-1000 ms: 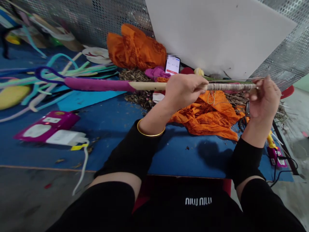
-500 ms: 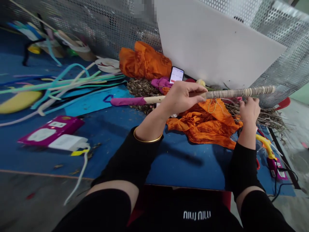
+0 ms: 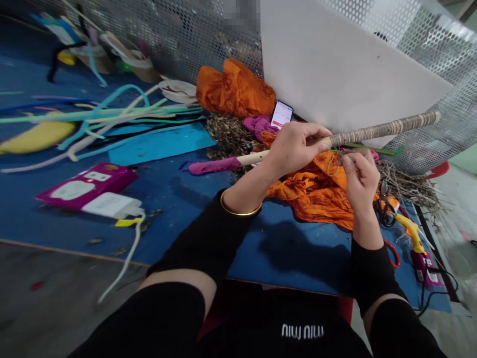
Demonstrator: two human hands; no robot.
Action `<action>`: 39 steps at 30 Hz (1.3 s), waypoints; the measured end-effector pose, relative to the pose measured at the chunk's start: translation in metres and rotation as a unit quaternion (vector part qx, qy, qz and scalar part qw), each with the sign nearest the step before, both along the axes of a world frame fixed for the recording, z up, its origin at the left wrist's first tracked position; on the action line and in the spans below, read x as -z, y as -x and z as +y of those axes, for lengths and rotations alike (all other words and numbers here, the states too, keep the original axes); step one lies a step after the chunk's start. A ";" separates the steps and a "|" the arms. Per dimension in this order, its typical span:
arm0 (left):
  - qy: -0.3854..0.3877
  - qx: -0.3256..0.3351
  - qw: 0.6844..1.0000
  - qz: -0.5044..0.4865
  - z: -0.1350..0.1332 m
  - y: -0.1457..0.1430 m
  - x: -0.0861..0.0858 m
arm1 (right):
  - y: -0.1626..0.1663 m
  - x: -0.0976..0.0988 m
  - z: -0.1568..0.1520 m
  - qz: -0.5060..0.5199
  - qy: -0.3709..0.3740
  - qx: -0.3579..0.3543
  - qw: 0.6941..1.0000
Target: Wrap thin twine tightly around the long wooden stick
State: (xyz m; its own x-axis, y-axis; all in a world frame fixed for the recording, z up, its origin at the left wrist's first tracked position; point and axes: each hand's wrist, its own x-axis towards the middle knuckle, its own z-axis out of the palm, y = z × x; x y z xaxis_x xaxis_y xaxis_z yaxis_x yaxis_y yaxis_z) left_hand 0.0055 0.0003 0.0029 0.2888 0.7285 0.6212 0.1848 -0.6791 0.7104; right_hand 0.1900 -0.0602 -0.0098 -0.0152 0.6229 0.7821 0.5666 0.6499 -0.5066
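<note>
My left hand (image 3: 298,146) is closed around a wooden stick (image 3: 250,158), just left of its wrapped section. Brown and cream twine (image 3: 387,130) covers the right part of the stick in tight turns; purple cloth (image 3: 216,165) sleeves its left end. Held above the table, the stick tilts up to the right. My right hand (image 3: 360,174) is below the wrapping, fingers pinched on what looks like a thin strand of twine, mostly hidden by the fingertips. A yellowish loop of thread (image 3: 331,165) hangs between my hands, over crumpled orange cloth (image 3: 316,199).
Foam-like coloured strips (image 3: 149,109) and a blue sheet (image 3: 164,144) lie left, near a purple box (image 3: 89,186). A phone (image 3: 282,114) stands before a white board (image 3: 335,64). At right are scissors (image 3: 385,204), a yellow glue gun (image 3: 412,231) with cables, and dry twigs (image 3: 410,184).
My right hand has come down and left from the stick's wrapped far part toward my left hand, its fingers now pinched. The view has shifted, and the stick's right end tilts higher.
</note>
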 end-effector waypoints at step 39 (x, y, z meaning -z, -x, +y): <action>-0.121 -0.089 0.960 0.234 -0.002 -0.033 0.028 | 0.024 0.021 0.006 0.224 0.002 -0.012 0.975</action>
